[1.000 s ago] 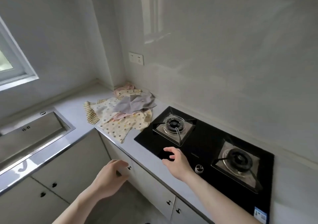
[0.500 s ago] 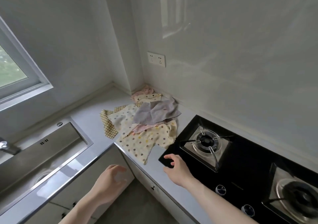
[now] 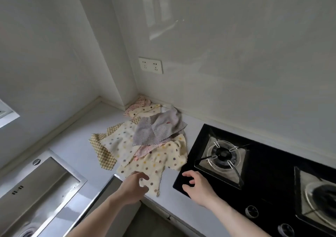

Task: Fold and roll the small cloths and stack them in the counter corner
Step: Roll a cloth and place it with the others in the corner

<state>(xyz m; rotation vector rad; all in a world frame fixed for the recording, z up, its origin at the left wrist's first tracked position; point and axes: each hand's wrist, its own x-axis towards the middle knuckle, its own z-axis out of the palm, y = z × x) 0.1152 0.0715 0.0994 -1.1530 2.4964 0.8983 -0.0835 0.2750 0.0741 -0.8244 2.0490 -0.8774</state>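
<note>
Several small cloths lie in a loose heap on the counter [image 3: 76,145] near the wall corner. A grey cloth [image 3: 160,129] lies on top, with a pink cloth [image 3: 145,150] under it. A cream dotted cloth [image 3: 158,162] reaches the counter's front edge, and a yellow checked cloth [image 3: 103,153] sticks out at the left. My left hand [image 3: 133,186] hovers at the near corner of the cream dotted cloth with its fingers curled; I cannot tell whether it touches the cloth. Over the hob's near left corner my right hand [image 3: 197,186] hangs with loosely curled fingers and holds nothing.
A black glass gas hob [image 3: 269,165] with two burners fills the counter on the right. A steel sink [image 3: 38,185] is set in at the left. A wall socket [image 3: 151,65] sits above the corner. Cabinet fronts and floor lie below the counter edge.
The view has moved closer to the cloth heap. Both hands have come forward; the left rose from below the counter edge to the cream dotted cloth's near corner.
</note>
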